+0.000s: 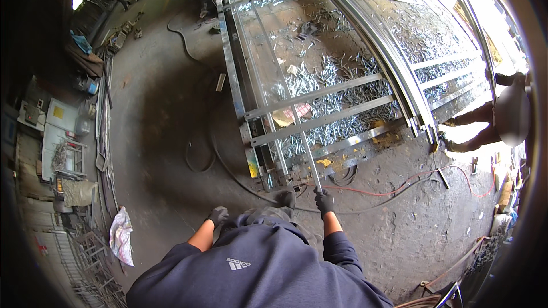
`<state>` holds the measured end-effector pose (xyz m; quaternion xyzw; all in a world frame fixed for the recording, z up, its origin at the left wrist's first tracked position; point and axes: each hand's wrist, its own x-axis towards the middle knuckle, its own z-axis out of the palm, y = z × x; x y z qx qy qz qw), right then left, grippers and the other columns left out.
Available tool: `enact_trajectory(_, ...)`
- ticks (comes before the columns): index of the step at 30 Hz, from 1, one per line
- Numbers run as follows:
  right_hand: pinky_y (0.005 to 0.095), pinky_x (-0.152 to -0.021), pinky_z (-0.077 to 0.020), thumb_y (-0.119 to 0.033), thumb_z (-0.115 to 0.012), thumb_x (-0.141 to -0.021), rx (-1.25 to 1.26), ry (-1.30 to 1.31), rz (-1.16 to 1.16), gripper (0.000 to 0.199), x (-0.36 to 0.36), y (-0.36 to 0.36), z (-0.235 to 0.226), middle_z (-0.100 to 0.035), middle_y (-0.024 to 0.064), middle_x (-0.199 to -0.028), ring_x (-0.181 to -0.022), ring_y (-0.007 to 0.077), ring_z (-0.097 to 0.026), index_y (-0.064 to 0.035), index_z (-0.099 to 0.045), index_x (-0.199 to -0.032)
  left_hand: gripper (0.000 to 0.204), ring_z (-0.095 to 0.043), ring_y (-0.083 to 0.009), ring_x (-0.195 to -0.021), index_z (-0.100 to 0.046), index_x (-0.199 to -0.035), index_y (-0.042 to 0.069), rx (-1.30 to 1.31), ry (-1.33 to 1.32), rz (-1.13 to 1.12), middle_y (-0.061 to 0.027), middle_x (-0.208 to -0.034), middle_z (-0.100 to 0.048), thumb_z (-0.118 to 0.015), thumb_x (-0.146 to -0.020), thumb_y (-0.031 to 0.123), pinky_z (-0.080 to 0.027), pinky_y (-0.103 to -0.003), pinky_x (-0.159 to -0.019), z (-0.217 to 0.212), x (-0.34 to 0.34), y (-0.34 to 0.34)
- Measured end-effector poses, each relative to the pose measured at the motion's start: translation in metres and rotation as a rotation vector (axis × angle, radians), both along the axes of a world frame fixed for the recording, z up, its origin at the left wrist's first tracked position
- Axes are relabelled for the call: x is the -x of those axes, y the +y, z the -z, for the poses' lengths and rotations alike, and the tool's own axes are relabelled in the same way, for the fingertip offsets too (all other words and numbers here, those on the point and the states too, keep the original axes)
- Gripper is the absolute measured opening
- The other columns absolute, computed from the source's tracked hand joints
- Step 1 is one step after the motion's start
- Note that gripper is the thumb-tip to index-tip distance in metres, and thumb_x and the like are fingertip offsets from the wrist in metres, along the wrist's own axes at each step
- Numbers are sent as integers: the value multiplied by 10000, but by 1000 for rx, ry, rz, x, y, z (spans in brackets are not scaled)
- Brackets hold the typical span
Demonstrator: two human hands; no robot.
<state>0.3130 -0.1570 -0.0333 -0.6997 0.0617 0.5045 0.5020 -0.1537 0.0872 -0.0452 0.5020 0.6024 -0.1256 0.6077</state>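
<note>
My right hand (324, 201), in a dark glove, is closed round the near end of a long, thin metal bar (309, 151). From there the bar slants away over a wide, low metal worktable (342, 151), crossing two flat metal crossbars (337, 88). Low beside my body hangs my left hand (217, 215), also gloved. It is apart from the worktable, and its fingers are too small and dark to read. Many short, shiny metal pieces (342, 74) lie scattered over the table. A bundle of long metal profiles (379, 40) runs across it to the right of my bar.
Another person (494, 120) stands at the table's right end beside upright metal lengths. A black hose (220, 157) and a red hose (394, 189) trail over the floor. At left are a white sack (121, 236), long rods (101, 120) and pale metal boxes (60, 114).
</note>
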Motion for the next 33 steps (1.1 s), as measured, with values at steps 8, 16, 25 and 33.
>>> enact_trajectory(8,251,-391,-261,-463,-681,-889,11,-168,72,381,-3,20,9,-501,-27,-563,-409,58,-376,-92,-739,-951,218,-568,-123,-689,-594,-1003,126,82,-69,-276,-37,-877,-661,-575,-943,335,-455,-311,-587,-23,3,-22)
enact_trajectory(16,255,-465,-295,-447,-729,-863,-38,-228,144,383,0,21,26,-513,-49,-563,-498,49,-422,-65,-747,-868,167,-659,-177,-807,-616,-959,116,199,-2,-230,-87,-1004,-695,-563,-924,270,-480,-321,-597,-22,43,-48)
enact_trajectory(25,280,-471,-323,-418,-707,-885,14,-271,72,378,-3,14,38,-539,-27,-571,-503,73,-444,-41,-729,-867,325,-657,-198,-785,-594,-1144,138,80,101,-387,-93,-1033,-691,-563,-906,358,-473,-321,-595,-32,10,-86)
enact_trajectory(33,342,-510,-428,-377,-651,-913,89,-381,-114,325,-17,33,53,-620,62,-628,-540,146,-571,-60,-724,-901,225,-667,-197,-775,-606,-1092,114,155,79,-361,-86,-985,-699,-583,-924,261,-491,-317,-606,-54,-37,-157)
